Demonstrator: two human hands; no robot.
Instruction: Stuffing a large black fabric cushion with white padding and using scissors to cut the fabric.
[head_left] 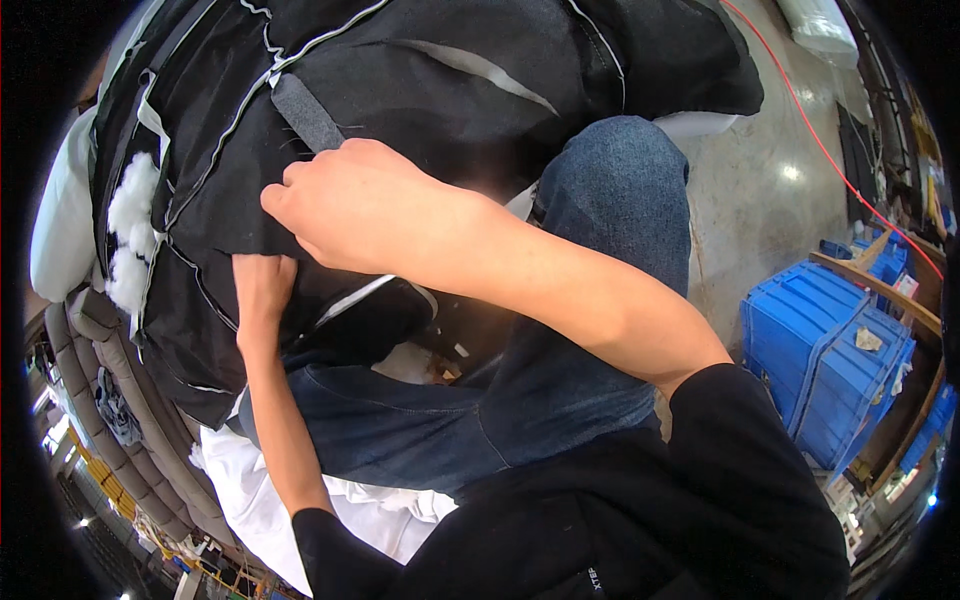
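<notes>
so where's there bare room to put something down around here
The bare patch is the concrete floor, between the raised denim knee and the blue crates. The lap is crowded: the black fabric cover spills over it, with the right hand pressing on top, the left hand tucked underneath, and white stuffing at its left edge.

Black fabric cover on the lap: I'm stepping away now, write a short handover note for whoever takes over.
Right hand: fist closed on the black fabric cover, beside the grey strip.
Left hand: tucked under the cover's edge, fingers hidden, grip unclear.
Cover lies over the knees in blue jeans, seams outward. White stuffing shows at its left opening. White cloth lies below the lap; blue crates stand to the right on the floor.
Done: cover is partly filled.
Left: the left opening still gapes, stuffing exposed.
</notes>
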